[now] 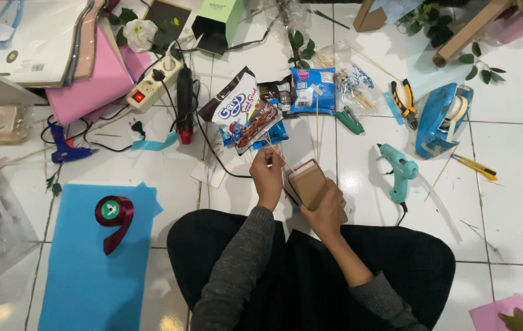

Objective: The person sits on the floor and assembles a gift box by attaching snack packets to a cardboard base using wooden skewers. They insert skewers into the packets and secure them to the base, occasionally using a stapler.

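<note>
A small brown cardboard box with a red-and-white top edge sits tilted above the lap, over the white tiled floor. The right hand has its fingers clamped around the box's lower side. The left hand pinches a thin wooden skewer, fingers together, touching the box's top. The box looks light, stiff and crushable, best held by its flat sides; the skewer looks snappable. Snack packets lie just beyond, a teal glue gun to the right.
</note>
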